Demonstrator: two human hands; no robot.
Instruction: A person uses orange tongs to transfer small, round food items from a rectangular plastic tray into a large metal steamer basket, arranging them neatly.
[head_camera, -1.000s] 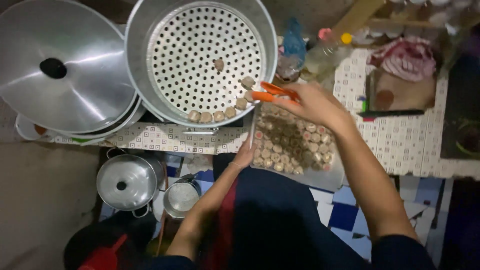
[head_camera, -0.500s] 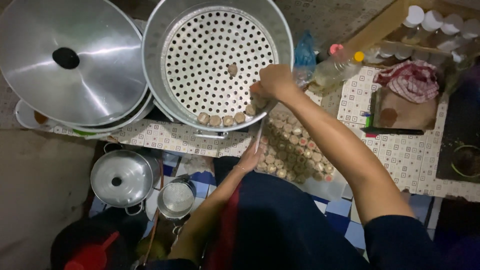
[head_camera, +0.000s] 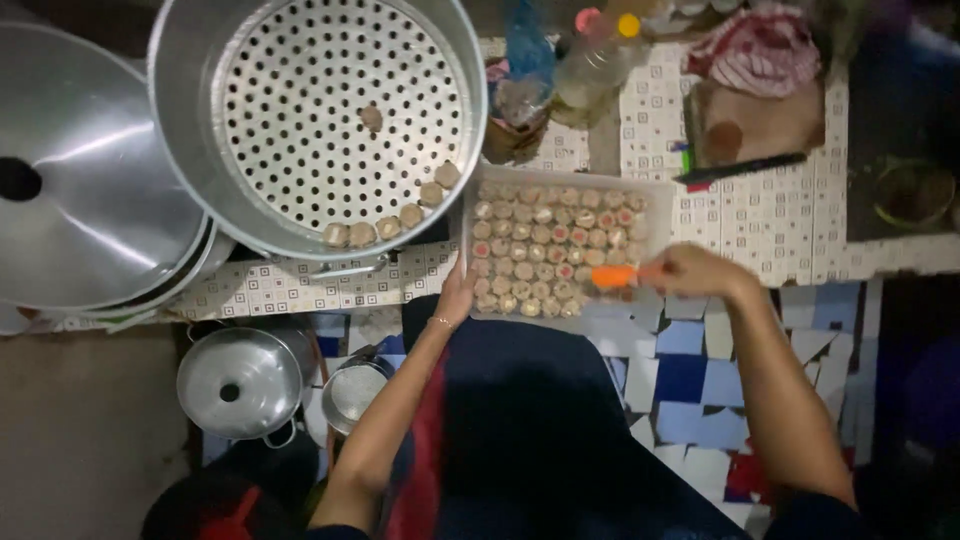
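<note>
A clear rectangular tray (head_camera: 655, 188) packed with several rows of small round dumplings sits at the counter's front edge. My left hand (head_camera: 458, 293) rests against the tray's left front side, steadying it. My right hand (head_camera: 695, 270) grips orange tongs (head_camera: 615, 276) whose tips reach the tray's near right rows. Left of the tray stands a large perforated metal steamer pan (head_camera: 190, 130) with a short curved row of dumplings (head_camera: 390, 222) along its near edge and one dumpling (head_camera: 371, 118) near its middle.
A big domed metal lid (head_camera: 80, 190) lies at the far left. Plastic bottles (head_camera: 590, 60), a red-and-white cloth (head_camera: 765, 50) and a brown board (head_camera: 770, 125) crowd the tiled counter behind. Two small lidded pots (head_camera: 240, 380) stand on the floor below.
My right hand has swung with the tongs from the steamer's near edge back over to the tray's right side. The view has shifted right. My left hand stayed on the tray.
</note>
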